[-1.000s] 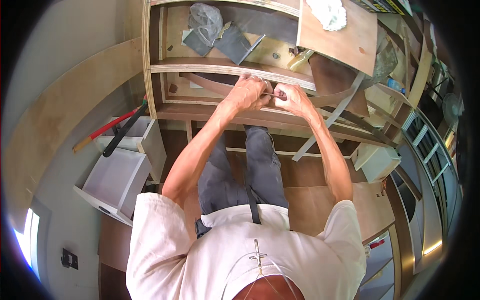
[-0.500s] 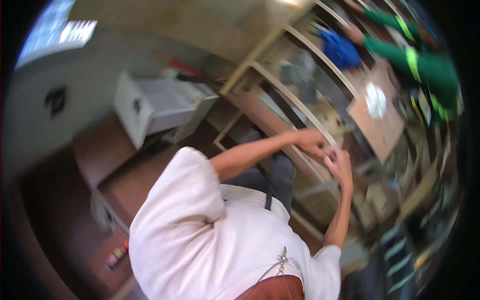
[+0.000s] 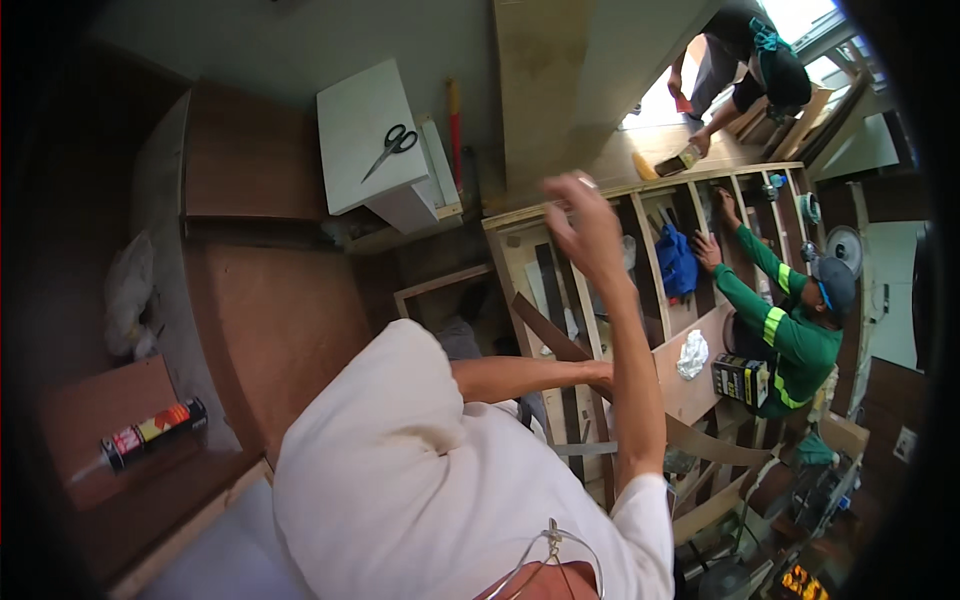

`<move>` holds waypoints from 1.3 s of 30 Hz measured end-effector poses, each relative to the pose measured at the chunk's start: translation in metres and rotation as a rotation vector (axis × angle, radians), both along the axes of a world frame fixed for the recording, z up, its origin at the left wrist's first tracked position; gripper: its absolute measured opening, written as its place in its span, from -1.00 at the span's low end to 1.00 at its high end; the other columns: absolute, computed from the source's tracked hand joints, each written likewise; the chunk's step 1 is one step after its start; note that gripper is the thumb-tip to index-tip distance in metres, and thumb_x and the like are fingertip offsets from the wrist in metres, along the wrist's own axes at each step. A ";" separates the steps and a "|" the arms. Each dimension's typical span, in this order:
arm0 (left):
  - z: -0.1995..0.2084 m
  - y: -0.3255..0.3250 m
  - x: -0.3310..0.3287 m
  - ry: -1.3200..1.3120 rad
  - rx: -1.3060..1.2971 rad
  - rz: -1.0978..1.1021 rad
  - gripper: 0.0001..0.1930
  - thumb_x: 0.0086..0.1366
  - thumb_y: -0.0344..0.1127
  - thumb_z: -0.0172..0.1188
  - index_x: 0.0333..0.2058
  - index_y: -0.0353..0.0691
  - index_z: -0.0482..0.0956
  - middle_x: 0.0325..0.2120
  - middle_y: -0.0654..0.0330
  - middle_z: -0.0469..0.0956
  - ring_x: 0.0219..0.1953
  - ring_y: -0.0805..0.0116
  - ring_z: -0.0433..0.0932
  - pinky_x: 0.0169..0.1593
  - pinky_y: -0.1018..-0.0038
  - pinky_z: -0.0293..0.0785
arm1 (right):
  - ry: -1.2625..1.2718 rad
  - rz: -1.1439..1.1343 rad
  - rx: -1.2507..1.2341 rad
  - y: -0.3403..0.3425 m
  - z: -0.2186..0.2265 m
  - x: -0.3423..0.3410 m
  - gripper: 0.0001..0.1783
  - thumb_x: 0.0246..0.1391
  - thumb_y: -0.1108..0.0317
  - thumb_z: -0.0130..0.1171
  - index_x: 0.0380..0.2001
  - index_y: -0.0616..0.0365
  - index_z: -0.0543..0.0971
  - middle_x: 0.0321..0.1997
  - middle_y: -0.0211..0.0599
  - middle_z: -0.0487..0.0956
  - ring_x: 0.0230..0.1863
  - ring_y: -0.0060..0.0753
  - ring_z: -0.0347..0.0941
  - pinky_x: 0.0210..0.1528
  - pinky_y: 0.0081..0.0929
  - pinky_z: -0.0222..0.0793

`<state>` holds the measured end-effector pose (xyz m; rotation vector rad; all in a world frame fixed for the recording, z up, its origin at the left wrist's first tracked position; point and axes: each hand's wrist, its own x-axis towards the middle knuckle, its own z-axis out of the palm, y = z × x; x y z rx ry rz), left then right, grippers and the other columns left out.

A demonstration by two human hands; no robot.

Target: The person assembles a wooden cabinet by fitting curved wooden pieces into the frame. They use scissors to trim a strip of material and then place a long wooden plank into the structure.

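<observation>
My right hand [image 3: 588, 225] is raised over the near end of a wooden frame [image 3: 655, 275], thumb and curled fingers apart and slightly blurred. Nothing clear shows in it; a small pale spot on the fingers is too small to name. Below, my left hand [image 3: 598, 374] reaches across behind my right forearm, which hides most of its fingers. A long, thin dark brown strip [image 3: 550, 328] runs slantwise through this hand. Its other end [image 3: 725, 446] bends away to the right, past my right forearm.
Black-handled scissors [image 3: 392, 148] lie on a white drawer box [image 3: 365, 110]. A cartridge tube [image 3: 150, 432] rests on a board at left. Right, a co-worker in green [image 3: 790, 320] touches the frame, near a tin [image 3: 741, 378]. Another person [image 3: 745, 70] works at the far end.
The view has turned and steadied. My hands, together before, are now apart: the right has risen, while the left stays low behind the right forearm. The brown strip now shows clearly.
</observation>
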<state>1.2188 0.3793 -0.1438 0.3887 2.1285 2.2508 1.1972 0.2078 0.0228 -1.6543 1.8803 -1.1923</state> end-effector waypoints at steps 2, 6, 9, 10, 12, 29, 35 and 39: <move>0.028 -0.019 0.017 -0.039 0.024 -0.017 -0.72 0.10 -0.20 0.21 -0.26 -0.25 0.55 -0.39 0.09 0.56 -0.35 0.21 0.50 -0.23 0.29 0.41 | 0.212 0.105 -0.026 -0.069 -0.027 0.028 -0.76 -0.03 0.43 0.11 -0.21 0.07 0.51 -0.16 -0.14 0.47 -0.15 0.06 0.47 -0.11 -0.15 0.43; 0.057 -0.048 0.047 -0.072 0.056 -0.044 -0.76 0.14 -0.19 0.19 -0.31 -0.22 0.55 -0.45 0.13 0.55 -0.38 0.27 0.49 -0.27 0.33 0.41 | 0.390 0.205 -0.006 -0.181 -0.088 0.077 -0.63 0.04 0.47 0.02 -0.07 -0.08 0.56 -0.05 -0.12 0.47 -0.06 0.01 0.49 -0.01 -0.17 0.45; 0.078 -0.069 0.069 -0.095 0.083 -0.081 -0.79 0.17 -0.19 0.18 -0.34 -0.21 0.54 -0.49 0.17 0.53 -0.41 0.32 0.48 -0.29 0.37 0.40 | 0.498 0.235 0.170 -0.223 -0.100 0.109 -0.57 0.06 0.51 -0.05 -0.04 -0.17 0.59 -0.02 -0.11 0.47 -0.02 -0.05 0.51 0.01 -0.19 0.46; 0.085 -0.075 0.077 -0.101 0.079 -0.094 -0.80 0.18 -0.19 0.17 -0.35 -0.20 0.54 -0.50 0.18 0.53 -0.42 0.33 0.47 -0.30 0.38 0.40 | 0.477 0.248 0.194 -0.232 -0.106 0.110 -0.58 0.07 0.50 -0.05 -0.05 -0.16 0.59 -0.03 -0.10 0.47 -0.03 -0.05 0.51 0.00 -0.20 0.46; 0.097 -0.081 0.089 -0.111 0.081 -0.128 -0.81 0.20 -0.19 0.16 -0.38 -0.19 0.54 -0.53 0.20 0.52 -0.44 0.37 0.47 -0.32 0.40 0.40 | 0.424 0.289 0.242 -0.240 -0.121 0.106 -0.59 0.09 0.49 -0.06 -0.05 -0.15 0.59 -0.04 -0.09 0.48 -0.04 -0.05 0.52 -0.02 -0.21 0.47; 0.115 -0.049 0.109 -0.231 0.062 -0.155 -0.86 0.16 -0.34 0.22 -0.45 -0.28 0.50 -0.62 0.35 0.42 -0.51 0.59 0.35 -0.43 0.54 0.30 | 0.577 0.118 0.432 -0.188 -0.091 0.113 -0.81 -0.09 0.31 0.19 -0.38 0.10 0.68 -0.10 -0.02 0.55 -0.17 -0.11 0.59 -0.25 -0.24 0.54; 0.095 -0.042 0.093 -0.170 0.200 -0.014 -0.88 0.25 -0.35 0.17 -0.41 -0.27 0.51 -0.57 0.43 0.43 -0.50 0.66 0.33 -0.43 0.58 0.32 | -0.463 0.140 0.252 0.009 0.049 0.096 -0.69 0.08 0.23 0.10 -0.26 0.28 0.54 -0.30 -0.25 0.62 -0.39 -0.41 0.61 -0.33 -0.46 0.52; 0.128 -0.025 0.083 -0.074 0.452 0.068 -0.85 0.27 -0.30 0.17 -0.37 -0.26 0.49 -0.55 0.42 0.44 -0.48 0.67 0.35 -0.43 0.65 0.31 | -0.832 -0.063 -0.080 0.222 0.073 0.113 -0.71 0.10 0.29 0.13 -0.20 0.30 0.53 -0.19 -0.27 0.62 -0.32 -0.50 0.56 -0.25 -0.58 0.52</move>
